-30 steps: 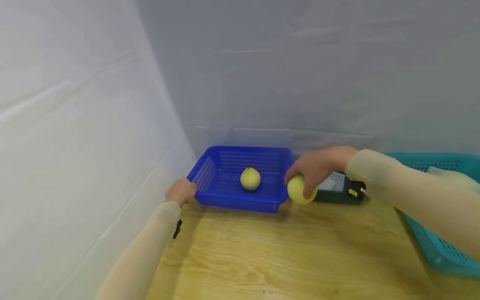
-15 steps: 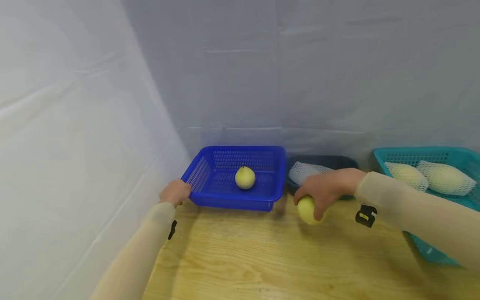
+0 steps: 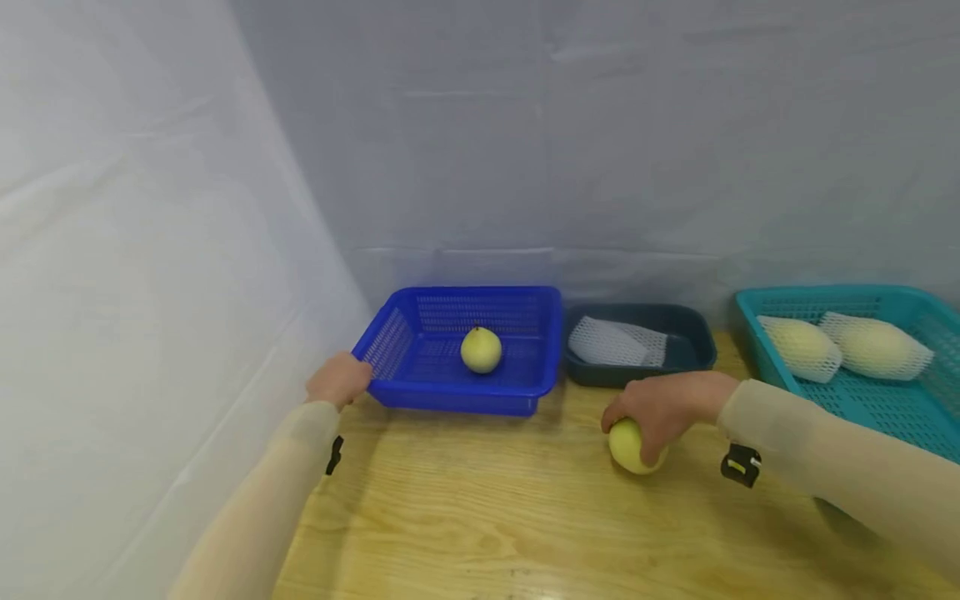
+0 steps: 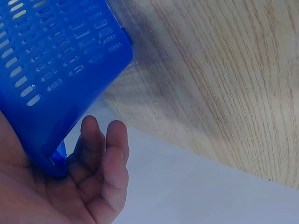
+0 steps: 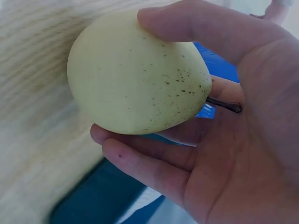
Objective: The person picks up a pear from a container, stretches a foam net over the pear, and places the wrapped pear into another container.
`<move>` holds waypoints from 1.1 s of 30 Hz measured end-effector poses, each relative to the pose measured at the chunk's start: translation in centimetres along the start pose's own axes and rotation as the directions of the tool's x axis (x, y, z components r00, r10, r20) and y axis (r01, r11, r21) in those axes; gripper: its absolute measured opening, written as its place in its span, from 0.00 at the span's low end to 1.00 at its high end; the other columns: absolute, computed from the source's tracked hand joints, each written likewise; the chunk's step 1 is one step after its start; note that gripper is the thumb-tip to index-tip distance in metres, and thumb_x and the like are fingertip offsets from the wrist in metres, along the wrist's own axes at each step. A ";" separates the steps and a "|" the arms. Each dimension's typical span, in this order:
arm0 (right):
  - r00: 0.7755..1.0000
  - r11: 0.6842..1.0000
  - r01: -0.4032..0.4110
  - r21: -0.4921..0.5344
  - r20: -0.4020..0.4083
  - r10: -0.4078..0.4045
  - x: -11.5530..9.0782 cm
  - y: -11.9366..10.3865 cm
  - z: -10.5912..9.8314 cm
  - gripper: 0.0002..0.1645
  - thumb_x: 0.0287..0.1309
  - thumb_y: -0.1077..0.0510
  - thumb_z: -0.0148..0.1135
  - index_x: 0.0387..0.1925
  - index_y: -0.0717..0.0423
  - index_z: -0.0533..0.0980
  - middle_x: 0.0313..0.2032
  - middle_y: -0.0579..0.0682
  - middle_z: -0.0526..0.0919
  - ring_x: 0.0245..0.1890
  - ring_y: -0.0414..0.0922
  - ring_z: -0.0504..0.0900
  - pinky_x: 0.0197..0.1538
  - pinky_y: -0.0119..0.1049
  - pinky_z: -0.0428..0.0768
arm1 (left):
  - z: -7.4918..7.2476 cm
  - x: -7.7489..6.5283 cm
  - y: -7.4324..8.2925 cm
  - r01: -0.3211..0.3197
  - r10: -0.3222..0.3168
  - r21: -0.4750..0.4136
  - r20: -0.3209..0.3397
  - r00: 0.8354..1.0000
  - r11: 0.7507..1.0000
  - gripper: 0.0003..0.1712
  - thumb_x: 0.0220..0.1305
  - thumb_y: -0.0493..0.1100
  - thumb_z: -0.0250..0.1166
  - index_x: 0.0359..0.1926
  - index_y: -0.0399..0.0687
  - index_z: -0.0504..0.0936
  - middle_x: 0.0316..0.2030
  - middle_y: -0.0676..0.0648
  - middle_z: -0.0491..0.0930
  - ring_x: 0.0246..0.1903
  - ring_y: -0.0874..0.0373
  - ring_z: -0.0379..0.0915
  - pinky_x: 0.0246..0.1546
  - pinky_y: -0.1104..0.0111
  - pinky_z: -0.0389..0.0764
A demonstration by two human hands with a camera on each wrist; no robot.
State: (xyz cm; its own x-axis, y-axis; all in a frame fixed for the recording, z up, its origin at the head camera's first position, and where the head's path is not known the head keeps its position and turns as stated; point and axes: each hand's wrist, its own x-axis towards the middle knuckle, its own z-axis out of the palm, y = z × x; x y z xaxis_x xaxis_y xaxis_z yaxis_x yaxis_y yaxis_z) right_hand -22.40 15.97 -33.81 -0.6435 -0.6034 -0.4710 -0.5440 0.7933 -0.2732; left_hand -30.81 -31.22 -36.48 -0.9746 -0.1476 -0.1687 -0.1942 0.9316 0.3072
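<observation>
In the head view, I see at the centre a blue rectangular plastic basket (image 3: 450, 400) with slotted walls, on a pale wooden table (image 3: 450, 508). Inside it is a round yellow-green pear (image 3: 481, 350), stem up. The left hand (image 3: 339, 381) grips the basket at its near left corner. Right of centre, the right hand (image 3: 663, 410) holds a smooth pale-yellow pear (image 3: 627, 448); whether it touches the table, I cannot tell. Behind is a dark shallow tray (image 3: 682, 354) with white mesh sleeves (image 3: 611, 342); at the right, a teal plastic basket (image 3: 885, 410) bears two netted pale fruits (image 3: 879, 346).

In the left wrist view, lower left, the basket's rim lies against the palm, fingers curled beside it.

In the right wrist view, upper centre, thumb and fingers pinch the speckled pear, its stem towards the palm.
</observation>
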 end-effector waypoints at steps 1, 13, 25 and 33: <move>1.000 1.000 0.002 0.004 -0.002 -0.002 0.0 0.1 0.2 0.36 0.42 0.57 0.75 0.59 0.44 0.78 0.45 0.42 0.78 0.40 0.44 0.74 0.42 0.45 0.77 | -0.1 0.0 0.0 -0.002 0.002 0.005 -0.006 1.000 1.000 0.20 0.71 0.49 0.44 0.22 0.49 0.71 0.23 0.45 0.78 0.22 0.53 0.74 0.20 0.64 0.73; 0.999 0.998 0.012 0.060 -0.054 -0.009 -0.1 1.4 1.3 0.41 0.42 0.54 0.75 0.64 0.45 0.75 0.51 0.44 0.80 0.44 0.44 0.74 0.44 0.45 0.77 | -0.2 0.0 0.4 -0.061 0.083 0.091 -0.252 0.964 0.994 0.30 0.68 0.51 0.55 0.53 0.24 0.70 0.46 0.27 0.75 0.48 0.32 0.73 0.46 0.42 0.78; 0.999 0.993 0.004 0.115 -0.049 0.001 -1.2 1.9 0.7 0.44 0.48 0.51 0.75 0.69 0.43 0.70 0.59 0.49 0.78 0.51 0.45 0.77 0.49 0.46 0.77 | 1.0 -3.0 8.8 -0.280 0.234 -0.056 -0.403 0.885 0.958 0.25 0.65 0.54 0.59 0.53 0.40 0.76 0.48 0.38 0.78 0.51 0.40 0.74 0.51 0.46 0.76; 0.999 0.979 -0.012 0.204 -0.033 0.019 -2.8 2.7 0.0 0.50 0.50 0.51 0.75 0.74 0.42 0.64 0.67 0.57 0.72 0.62 0.61 0.76 0.57 0.58 0.77 | 2.8 -6.9 14.8 -0.481 0.398 -0.191 -0.351 0.848 0.856 0.14 0.64 0.49 0.61 0.45 0.46 0.81 0.38 0.48 0.82 0.37 0.52 0.77 0.42 0.58 0.78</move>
State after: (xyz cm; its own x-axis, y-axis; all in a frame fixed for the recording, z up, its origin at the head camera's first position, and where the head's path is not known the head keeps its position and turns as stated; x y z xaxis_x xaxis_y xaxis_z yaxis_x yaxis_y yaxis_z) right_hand -22.03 19.80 -33.22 -0.6711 -0.5905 -0.4482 -0.4147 0.8002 -0.4333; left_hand -26.69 -15.45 -33.42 -0.9426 0.1290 0.3081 0.2812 0.8045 0.5233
